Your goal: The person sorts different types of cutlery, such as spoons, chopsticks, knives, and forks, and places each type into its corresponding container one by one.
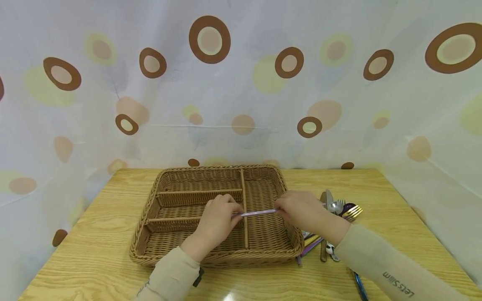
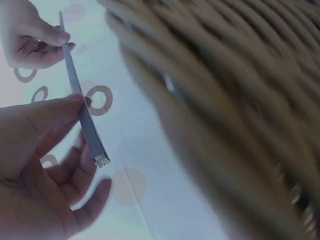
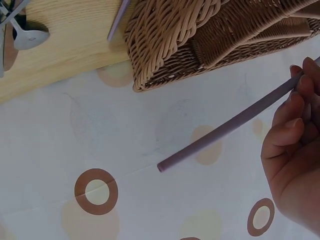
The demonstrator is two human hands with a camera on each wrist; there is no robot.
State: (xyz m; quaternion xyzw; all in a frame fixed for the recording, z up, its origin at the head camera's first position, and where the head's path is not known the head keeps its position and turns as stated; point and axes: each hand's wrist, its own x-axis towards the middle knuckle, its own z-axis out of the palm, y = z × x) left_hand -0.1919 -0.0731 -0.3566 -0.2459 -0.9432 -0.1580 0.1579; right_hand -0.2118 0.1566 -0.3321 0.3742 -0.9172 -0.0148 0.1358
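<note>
Spotted cloth (image 1: 241, 90) behind wooden table (image 1: 94, 238). Purple stick (image 1: 260, 212) above basket (image 1: 263, 253): left hand (image 1: 216, 221) pinches near one end, right hand (image 1: 306, 211) farther along, fingers closed on it. Probably light, stiff, perhaps slick; fingertip hold near both ends should steady it.

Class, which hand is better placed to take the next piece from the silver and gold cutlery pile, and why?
Right hand, probably: it is nearer the cutlery pile; the left hand is over the brown wicker basket. Both hold the slender purple stick, so the right should first release it.
</note>
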